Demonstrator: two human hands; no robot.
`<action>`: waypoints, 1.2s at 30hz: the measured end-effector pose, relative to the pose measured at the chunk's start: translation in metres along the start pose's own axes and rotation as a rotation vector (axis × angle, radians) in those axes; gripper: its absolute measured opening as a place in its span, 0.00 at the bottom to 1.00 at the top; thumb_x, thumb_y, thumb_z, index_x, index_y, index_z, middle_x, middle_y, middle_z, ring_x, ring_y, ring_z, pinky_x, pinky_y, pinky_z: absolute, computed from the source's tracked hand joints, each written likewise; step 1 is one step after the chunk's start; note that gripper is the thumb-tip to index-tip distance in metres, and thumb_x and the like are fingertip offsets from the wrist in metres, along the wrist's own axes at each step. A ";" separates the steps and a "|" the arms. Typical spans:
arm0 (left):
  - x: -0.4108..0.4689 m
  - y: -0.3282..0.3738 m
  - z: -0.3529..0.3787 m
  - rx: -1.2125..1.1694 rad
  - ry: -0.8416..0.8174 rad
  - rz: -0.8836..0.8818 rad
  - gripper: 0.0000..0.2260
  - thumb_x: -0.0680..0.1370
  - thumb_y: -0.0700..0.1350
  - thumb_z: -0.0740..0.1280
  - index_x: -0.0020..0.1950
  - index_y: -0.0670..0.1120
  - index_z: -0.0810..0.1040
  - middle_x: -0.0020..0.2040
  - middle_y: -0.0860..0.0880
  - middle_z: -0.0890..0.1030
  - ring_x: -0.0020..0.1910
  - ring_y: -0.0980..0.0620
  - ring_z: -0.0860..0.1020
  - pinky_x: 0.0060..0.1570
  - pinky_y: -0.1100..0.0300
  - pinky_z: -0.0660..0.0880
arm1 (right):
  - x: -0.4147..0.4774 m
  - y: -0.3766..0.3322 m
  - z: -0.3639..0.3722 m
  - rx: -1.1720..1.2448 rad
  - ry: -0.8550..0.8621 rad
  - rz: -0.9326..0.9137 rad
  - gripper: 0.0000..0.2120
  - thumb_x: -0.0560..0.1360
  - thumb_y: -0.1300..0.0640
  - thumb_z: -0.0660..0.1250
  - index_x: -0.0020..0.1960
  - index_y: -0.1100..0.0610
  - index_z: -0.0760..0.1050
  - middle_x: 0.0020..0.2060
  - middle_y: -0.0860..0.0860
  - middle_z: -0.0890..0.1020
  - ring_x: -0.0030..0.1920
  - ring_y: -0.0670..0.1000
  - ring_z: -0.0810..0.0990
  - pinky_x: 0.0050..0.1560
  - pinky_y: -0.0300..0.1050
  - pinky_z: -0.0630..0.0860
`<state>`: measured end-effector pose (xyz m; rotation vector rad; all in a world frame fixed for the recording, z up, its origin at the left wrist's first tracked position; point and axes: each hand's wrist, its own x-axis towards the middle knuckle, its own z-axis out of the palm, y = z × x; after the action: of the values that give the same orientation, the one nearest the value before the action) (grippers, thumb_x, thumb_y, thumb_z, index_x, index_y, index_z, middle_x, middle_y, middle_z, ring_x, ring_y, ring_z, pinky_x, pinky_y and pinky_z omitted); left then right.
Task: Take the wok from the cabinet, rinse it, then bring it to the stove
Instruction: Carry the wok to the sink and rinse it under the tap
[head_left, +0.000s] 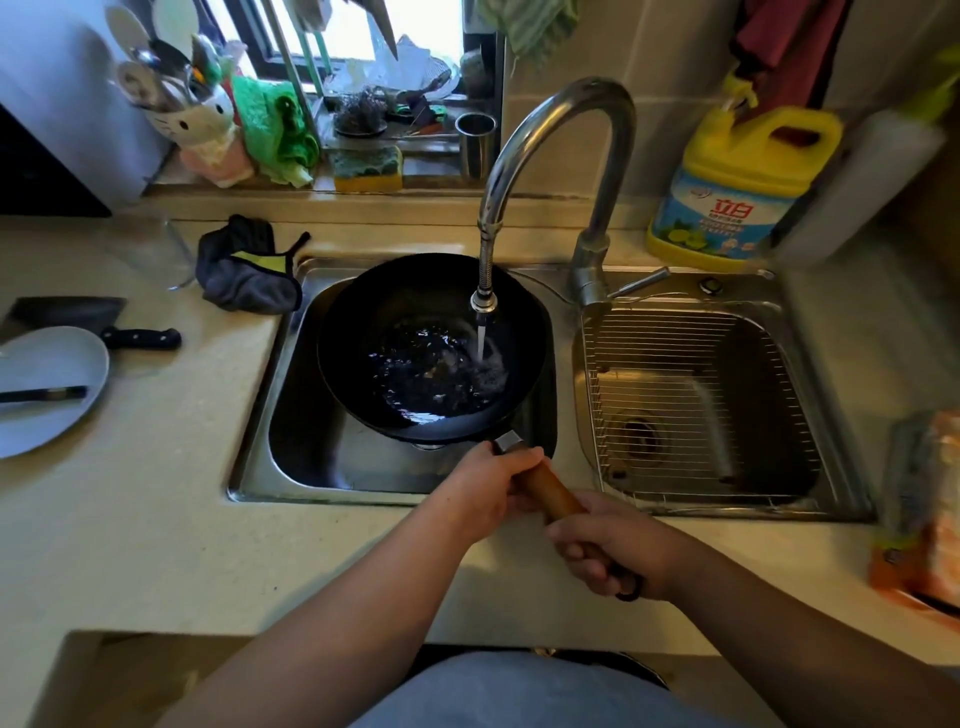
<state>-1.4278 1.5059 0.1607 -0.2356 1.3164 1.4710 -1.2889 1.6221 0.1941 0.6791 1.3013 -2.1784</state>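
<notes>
The black wok (431, 348) sits in the left sink basin (291, 457), under the faucet (561, 171), and a thin stream of water falls into it and pools at the bottom. Both hands grip its wooden handle (553, 493): the left hand (491, 486) wrapped close to the pan, the right hand (613, 545) curled round the end. A grey cloth (244, 267) lies on the counter (130, 519) just beside the basin.

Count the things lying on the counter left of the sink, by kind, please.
Knives: 2 (cleaver, small knife lying on the plate)
Plates: 1
Cloths: 1 (grey cloth)
Glass containers: 1, blurred
Total: 5
</notes>
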 end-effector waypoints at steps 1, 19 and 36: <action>-0.001 0.001 0.001 0.003 0.008 0.016 0.15 0.77 0.39 0.71 0.61 0.40 0.73 0.49 0.42 0.84 0.49 0.45 0.85 0.44 0.50 0.82 | 0.000 -0.003 -0.003 0.040 -0.029 0.005 0.08 0.77 0.64 0.64 0.56 0.61 0.70 0.27 0.49 0.73 0.21 0.45 0.69 0.19 0.36 0.64; -0.022 0.018 0.021 -0.004 0.146 0.139 0.07 0.78 0.40 0.68 0.41 0.43 0.73 0.22 0.51 0.74 0.20 0.56 0.76 0.22 0.64 0.74 | -0.022 -0.067 0.009 0.448 -0.163 0.287 0.06 0.76 0.64 0.65 0.53 0.62 0.72 0.27 0.51 0.73 0.21 0.45 0.72 0.17 0.33 0.68; -0.009 0.002 0.024 -0.145 -0.077 -0.017 0.08 0.77 0.39 0.66 0.54 0.38 0.77 0.40 0.41 0.85 0.40 0.47 0.85 0.38 0.53 0.82 | -0.032 -0.043 0.008 -0.294 0.110 0.158 0.06 0.78 0.62 0.63 0.54 0.59 0.71 0.29 0.50 0.75 0.25 0.46 0.74 0.23 0.38 0.70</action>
<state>-1.4139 1.5202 0.1771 -0.2811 1.1450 1.5478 -1.2944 1.6382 0.2452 0.7614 1.5300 -1.7993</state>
